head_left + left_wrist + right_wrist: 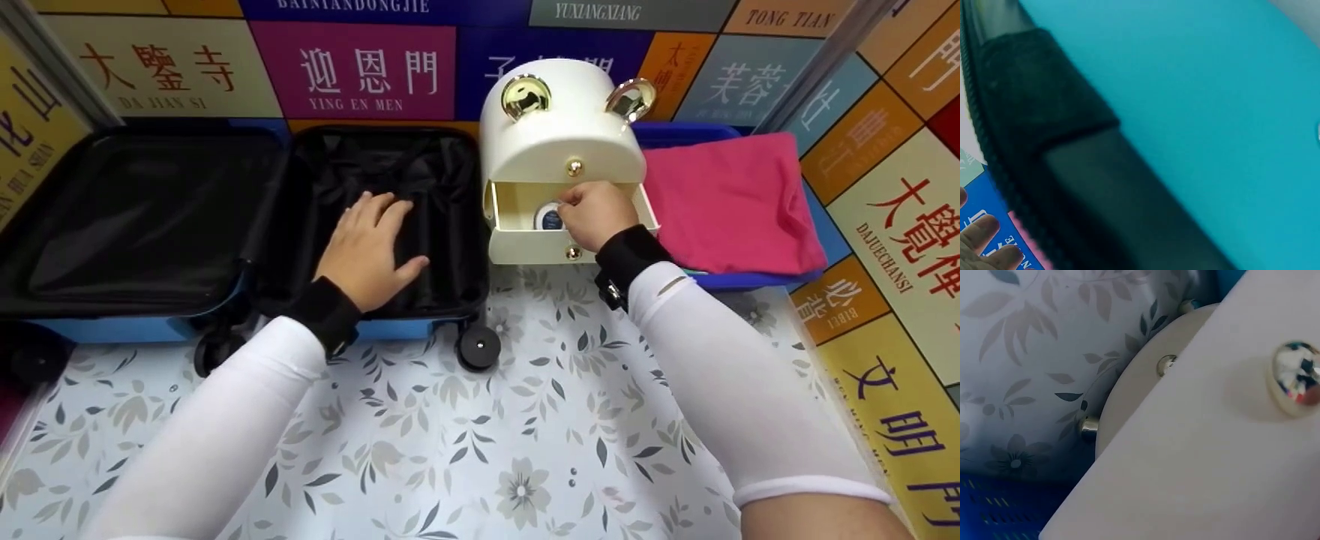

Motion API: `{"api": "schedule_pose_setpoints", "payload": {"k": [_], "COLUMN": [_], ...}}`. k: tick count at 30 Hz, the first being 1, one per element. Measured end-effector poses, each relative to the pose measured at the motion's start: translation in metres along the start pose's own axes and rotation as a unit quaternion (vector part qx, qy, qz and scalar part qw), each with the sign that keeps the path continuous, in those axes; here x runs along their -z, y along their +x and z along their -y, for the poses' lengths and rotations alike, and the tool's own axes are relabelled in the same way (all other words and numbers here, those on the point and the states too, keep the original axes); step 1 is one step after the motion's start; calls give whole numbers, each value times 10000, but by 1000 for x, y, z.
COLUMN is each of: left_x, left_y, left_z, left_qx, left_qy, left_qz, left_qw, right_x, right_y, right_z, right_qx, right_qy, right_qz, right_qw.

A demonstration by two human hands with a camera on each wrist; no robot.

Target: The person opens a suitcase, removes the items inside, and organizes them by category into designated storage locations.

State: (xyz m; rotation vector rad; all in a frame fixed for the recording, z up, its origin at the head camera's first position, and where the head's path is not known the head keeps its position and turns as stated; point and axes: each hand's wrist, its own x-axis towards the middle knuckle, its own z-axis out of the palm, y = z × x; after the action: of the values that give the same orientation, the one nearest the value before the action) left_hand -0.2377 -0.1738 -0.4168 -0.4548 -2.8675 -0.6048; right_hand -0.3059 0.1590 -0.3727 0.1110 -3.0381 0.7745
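My right hand (600, 214) reaches into the pulled-out lower drawer (525, 247) of a white cabinet (562, 112) with round gold ears. Thumb and fingers pinch the edge of a small round white item with a dark blue label (550, 217). The drawer's front with its gold knob (1296, 377) fills much of the right wrist view, which hides that hand. Over the black-lined half of an open blue suitcase (442, 161), my left hand (365, 255) is spread with straight fingers. Its fingertips (1008, 256) show beside the suitcase's zipper edge in the left wrist view.
The suitcase's other half (150, 217) lies open at the left. A black wheel (478, 346) sticks out at its front. Right of the cabinet, a folded pink cloth (735, 210) lies in a blue basket (750, 280). Walls with printed panels (352, 75) stand behind and beside the flower-patterned table (525, 435).
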Motion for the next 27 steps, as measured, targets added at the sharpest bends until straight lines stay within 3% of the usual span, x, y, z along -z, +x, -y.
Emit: {"api": "schedule_pose_setpoints", "payload": {"k": [9, 27], "left_x": [-2, -3], "left_y": [-3, -5], "left_z": [3, 5], "left_qx": [24, 59], "left_qy": [-54, -26], "left_qz": [-29, 0], "left_qw": [10000, 10000], "right_x": [-1, -2], "right_y": [2, 2], "right_z": [2, 2], "right_qx": [114, -137], "right_qy": [-529, -432], "right_qz": [186, 254], "right_qw": [9984, 9986]}}
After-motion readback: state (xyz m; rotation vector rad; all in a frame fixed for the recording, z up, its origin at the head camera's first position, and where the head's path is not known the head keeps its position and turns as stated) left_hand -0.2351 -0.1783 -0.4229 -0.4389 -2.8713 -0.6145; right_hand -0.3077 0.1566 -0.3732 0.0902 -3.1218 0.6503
